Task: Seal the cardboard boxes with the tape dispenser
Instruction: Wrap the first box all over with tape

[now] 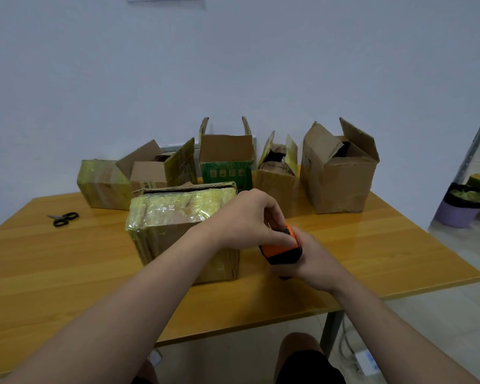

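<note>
The tape dispenser point(281, 246) is orange and black. I hold it just above the table point(372, 245), right beside the near box point(178, 225). My right hand point(315, 263) is wrapped round it from under, with the fingers curled tight. My left hand point(247, 217) comes over the top, and its fingertips point(281, 236) pinch the front end of it. I think I am picking at the end of the tape, but I cannot see the tape itself.

The near box is covered in shiny yellow tape and looks shut. The back left box point(103, 184) looks taped shut too. So I would say two are done. Four are left, in a row by the wall with their flaps up: the low open box point(150, 173), the green box point(226, 167), the thin box point(277, 181) and the big box point(338, 178). Each one needs its flaps folded down and taped. The scissors point(63, 218) lie on the table, well apart from my hands.
</note>
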### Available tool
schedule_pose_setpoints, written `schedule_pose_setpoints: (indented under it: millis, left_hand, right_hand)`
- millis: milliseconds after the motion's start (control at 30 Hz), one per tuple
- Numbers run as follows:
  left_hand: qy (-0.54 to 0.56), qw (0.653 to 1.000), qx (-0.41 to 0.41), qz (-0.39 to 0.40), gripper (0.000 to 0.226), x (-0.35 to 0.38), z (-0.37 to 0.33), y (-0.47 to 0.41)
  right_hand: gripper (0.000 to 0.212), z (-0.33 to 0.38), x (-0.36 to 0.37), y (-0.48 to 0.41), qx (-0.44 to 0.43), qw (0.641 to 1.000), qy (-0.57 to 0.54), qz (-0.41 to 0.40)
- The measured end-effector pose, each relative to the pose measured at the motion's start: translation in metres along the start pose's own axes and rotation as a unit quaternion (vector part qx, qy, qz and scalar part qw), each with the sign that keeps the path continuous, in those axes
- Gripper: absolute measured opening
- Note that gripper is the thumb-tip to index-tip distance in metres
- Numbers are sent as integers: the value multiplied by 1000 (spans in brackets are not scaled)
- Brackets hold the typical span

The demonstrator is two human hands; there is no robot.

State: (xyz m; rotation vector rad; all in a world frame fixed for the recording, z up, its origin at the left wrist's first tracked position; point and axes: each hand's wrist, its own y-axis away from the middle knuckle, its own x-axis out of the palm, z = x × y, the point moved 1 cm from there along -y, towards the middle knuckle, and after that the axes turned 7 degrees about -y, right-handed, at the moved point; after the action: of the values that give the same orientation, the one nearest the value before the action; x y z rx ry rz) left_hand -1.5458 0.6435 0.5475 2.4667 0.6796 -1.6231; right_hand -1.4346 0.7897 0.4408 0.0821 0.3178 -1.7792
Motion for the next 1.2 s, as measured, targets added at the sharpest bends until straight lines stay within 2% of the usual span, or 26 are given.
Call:
schedule_pose_setpoints:
  millis: [167,300,400,600,733,867,933,1033,1133,1200]
  left_hand:
    - [135,990,-28,-20,25,-31,-3,3]
    - [257,963,-73,-40,30,-61,-9,-4]
    - [269,957,-103,-27,17,-84,-12,-10]
    - [292,944,-149,-24,16,-110,-7,-18]
    - [336,926,-169,-24,24,-122,-1,-18]
    - [361,907,-215,-45,14,-134,8,-16]
    - [359,902,-235,-53,10,-139,12,-14]
    - [361,897,-245,-66,13,-149,22,-7]
    - [378,888,-246,-84,13,-160,39,4]
    - [403,874,-252,-102,14,-163,52,11]
  right_hand:
    - [51,26,-9,-6,-82,996,30,-34]
    - [48,60,-21,-14,-103,995,10,-13]
    - [48,86,-31,-23,-82,996,19,9]
    - [61,123,-43,-39,23,995,-43,83]
    - [65,127,-52,-41,60,977,-159,126]
    - [58,129,-50,-43,53,953,-288,76]
    - [52,134,-47,-47,56,953,-293,57]
    - [48,148,-46,-53,71,953,-279,91]
    - [64,160,-47,-61,81,950,-264,145]
    - [53,167,-45,-70,65,955,-247,153]
